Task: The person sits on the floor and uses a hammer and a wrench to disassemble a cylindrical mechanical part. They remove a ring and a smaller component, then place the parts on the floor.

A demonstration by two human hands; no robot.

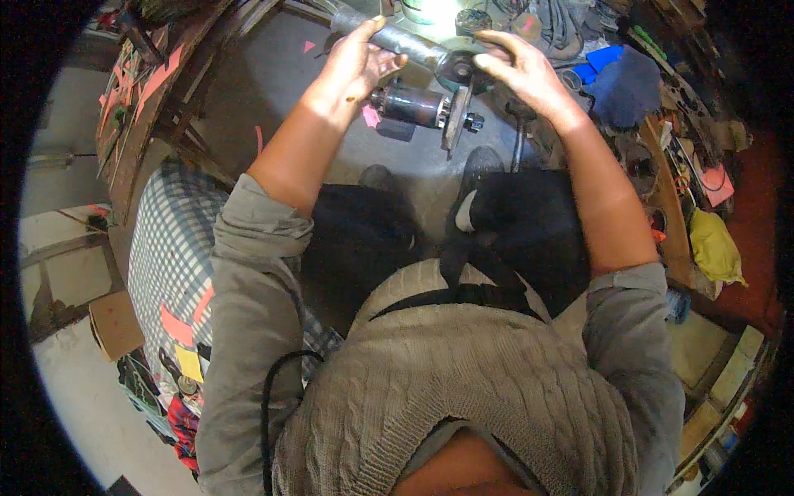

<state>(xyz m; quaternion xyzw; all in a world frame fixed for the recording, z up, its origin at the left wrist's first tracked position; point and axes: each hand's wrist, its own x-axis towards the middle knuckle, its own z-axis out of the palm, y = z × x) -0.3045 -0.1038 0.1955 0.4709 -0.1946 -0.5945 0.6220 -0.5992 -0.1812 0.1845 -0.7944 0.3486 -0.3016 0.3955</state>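
Note:
My left hand (364, 58) grips a long grey metal cylinder (413, 45), fingers curled around its near side. My right hand (517, 70) holds the round dark end piece (460, 68) of the cylinder, thumb and fingers against it. Below them a black cylindrical motor (405, 106) lies sideways, a dark knob (473, 122) at its right. A narrow metal plate (453, 132) stands across the motor's right part, under the round piece; I cannot tell whether they touch. A small dark round object (471, 22) sits just beyond my right fingers.
A cluttered wooden rack (132, 99) and checked cloth (169, 231) border the left. Dark rags (628, 91), blue cloth (600, 62), a yellow bag (711, 248) and assorted parts crowd the right. A metal bar (518, 145) stands near my right foot. My shoes (481, 165) are below the motor.

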